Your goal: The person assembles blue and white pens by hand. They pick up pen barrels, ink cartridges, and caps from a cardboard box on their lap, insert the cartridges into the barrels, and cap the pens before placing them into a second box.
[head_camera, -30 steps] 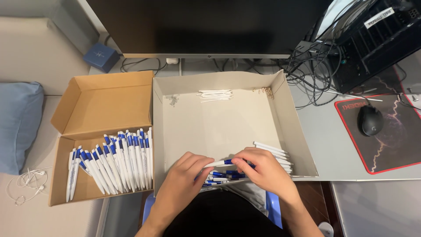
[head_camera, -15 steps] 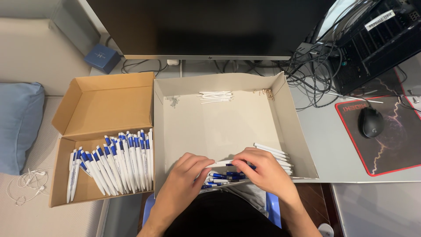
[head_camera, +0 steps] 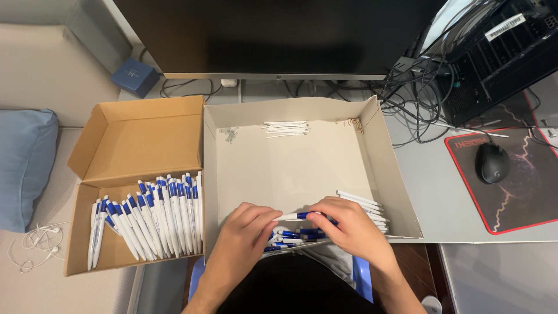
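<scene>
Presently, from the head camera I see both hands meeting over the near edge of the large white cardboard tray. My left hand and right hand share one white-and-blue pen, held level between them: the left fingertips pinch its white end, the right fingers close around its blue end. Each grip is closed on the pen, with no gap visible at the fingertips. Beneath the hands, inside the tray's near edge, lies a loose heap of blue-and-white pen parts; just right of the right hand rests a stack of white pen barrels. Near the tray's far wall sits a small bundle of thin white refills, with small springs in the far left corner. Left of the tray, touching it, an open brown cardboard box holds a row of finished pens. A computer mouse sits on a mouse pad well to the right.
</scene>
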